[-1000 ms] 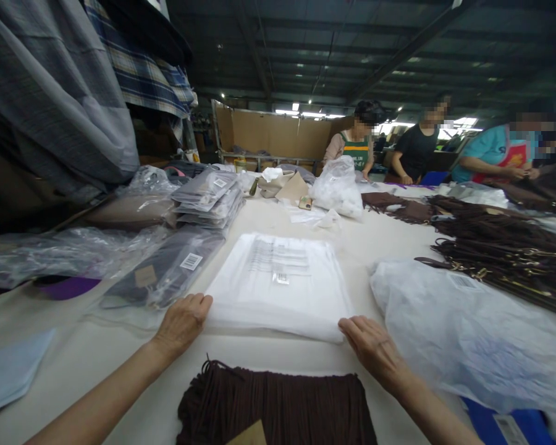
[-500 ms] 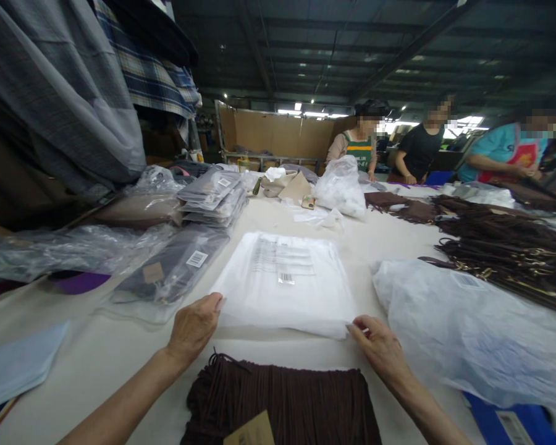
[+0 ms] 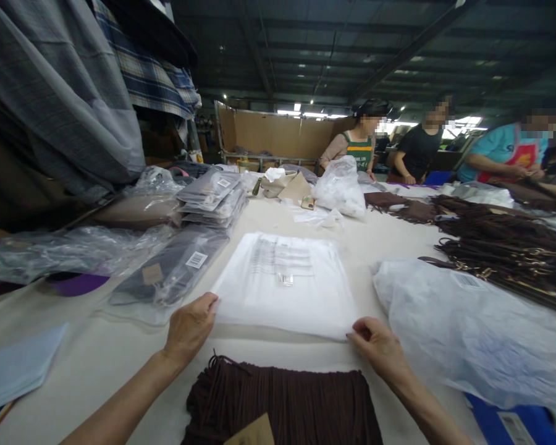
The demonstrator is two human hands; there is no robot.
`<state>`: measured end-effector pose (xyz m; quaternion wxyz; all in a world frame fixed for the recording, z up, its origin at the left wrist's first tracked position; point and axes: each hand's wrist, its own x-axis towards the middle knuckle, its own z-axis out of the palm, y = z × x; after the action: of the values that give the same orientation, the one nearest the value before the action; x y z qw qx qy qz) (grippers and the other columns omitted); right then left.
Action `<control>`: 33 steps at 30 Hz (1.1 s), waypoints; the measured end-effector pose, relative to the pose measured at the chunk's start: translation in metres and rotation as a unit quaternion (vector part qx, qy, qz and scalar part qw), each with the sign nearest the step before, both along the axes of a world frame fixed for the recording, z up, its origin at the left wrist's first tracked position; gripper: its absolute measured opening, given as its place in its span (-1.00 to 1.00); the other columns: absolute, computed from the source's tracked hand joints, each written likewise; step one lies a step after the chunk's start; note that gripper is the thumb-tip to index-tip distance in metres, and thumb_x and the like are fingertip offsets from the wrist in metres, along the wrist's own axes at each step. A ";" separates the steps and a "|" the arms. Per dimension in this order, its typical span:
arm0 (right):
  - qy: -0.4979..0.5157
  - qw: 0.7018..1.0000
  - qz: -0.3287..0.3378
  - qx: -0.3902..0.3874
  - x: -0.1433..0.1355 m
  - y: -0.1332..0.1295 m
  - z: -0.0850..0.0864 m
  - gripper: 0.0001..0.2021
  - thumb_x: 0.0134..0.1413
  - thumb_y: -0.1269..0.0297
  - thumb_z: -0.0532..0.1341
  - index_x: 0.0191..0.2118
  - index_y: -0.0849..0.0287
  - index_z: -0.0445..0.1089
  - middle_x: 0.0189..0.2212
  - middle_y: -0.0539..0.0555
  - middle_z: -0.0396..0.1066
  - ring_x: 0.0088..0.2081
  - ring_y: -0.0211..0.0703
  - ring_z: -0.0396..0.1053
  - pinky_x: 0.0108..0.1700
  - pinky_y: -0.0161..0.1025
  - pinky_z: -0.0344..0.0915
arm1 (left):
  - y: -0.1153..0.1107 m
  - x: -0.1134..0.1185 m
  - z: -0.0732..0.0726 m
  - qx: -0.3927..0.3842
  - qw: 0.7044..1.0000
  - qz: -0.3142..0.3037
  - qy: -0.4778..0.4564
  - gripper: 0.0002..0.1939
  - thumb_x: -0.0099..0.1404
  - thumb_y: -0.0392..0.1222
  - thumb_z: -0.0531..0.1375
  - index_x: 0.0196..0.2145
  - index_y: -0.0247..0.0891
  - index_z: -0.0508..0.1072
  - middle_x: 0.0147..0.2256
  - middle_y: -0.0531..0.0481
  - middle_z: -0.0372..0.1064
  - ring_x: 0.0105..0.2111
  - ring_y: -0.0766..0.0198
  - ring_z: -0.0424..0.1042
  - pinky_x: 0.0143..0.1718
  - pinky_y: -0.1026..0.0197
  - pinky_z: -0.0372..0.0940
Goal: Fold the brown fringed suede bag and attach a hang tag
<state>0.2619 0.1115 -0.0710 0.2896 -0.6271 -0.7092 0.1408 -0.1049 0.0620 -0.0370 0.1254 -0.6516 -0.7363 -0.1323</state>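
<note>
A stack of white translucent plastic bags (image 3: 287, 306) with printed text and a barcode label lies flat on the pale table. My left hand (image 3: 192, 324) pinches its near left corner. At the near right corner, my right hand (image 3: 377, 343) is closed on the edge of the bags, thumb and fingers together. Nearest to me, between my forearms, is a dark brown fringed item (image 3: 287, 405) with a tan tag (image 3: 252, 432) on it.
Bagged grey items (image 3: 210, 191) are piled at the left. A large plastic bag (image 3: 458, 327) lies at the right, before a heap of brown fringed pieces (image 3: 514, 247). A blue object (image 3: 514, 423) is at the near right. Several people stand across the table.
My left hand has shifted slightly left and the fingers of my right hand have drawn closer together at the bag corner. The bags' near edge looks a little flatter.
</note>
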 end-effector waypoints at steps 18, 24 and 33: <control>-0.190 0.947 0.219 0.136 -0.108 0.002 0.023 -0.64 -0.09 0.64 0.04 -0.13 0.30 0.35 -0.35 0.18 0.41 -0.31 -0.04 0.28 -0.17 -0.10 0.12 | -0.019 0.001 0.011 0.082 0.988 -0.130 -0.009 -0.61 0.34 -0.20 -0.14 -0.53 -0.24 0.34 -0.57 -0.07 0.33 -0.51 0.14 0.34 -0.44 0.16 0.11; -0.061 0.993 0.092 0.051 -0.001 -0.001 0.009 -0.77 -0.18 0.57 0.06 -0.42 0.13 0.37 -0.48 0.07 0.35 -0.43 -0.12 0.28 -0.37 -0.21 0.10 | -0.025 -0.018 -0.015 0.031 0.964 -0.062 -0.256 -0.70 0.13 -0.05 -0.02 -0.53 -0.21 0.41 -0.52 -0.10 0.39 -0.42 0.08 0.38 -0.36 0.14 0.20; 0.409 0.902 -0.084 -0.105 -0.008 -0.010 -0.002 -0.64 -0.27 -0.04 0.26 -0.42 0.08 0.21 -0.70 -0.19 0.11 -0.77 -0.42 -0.04 -0.77 -0.39 -0.13 | 0.002 -0.001 -0.016 -0.022 0.748 0.095 -0.656 -0.69 -0.17 -0.12 0.24 -0.43 -0.35 0.43 -0.51 -0.07 0.38 -0.67 0.38 0.20 -0.76 0.38 -0.05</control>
<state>0.2534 0.1012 -0.0731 0.4973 -0.5983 -0.4540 0.4342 -0.1057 0.0638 -0.0534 -0.3914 -0.3338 -0.6980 -0.4982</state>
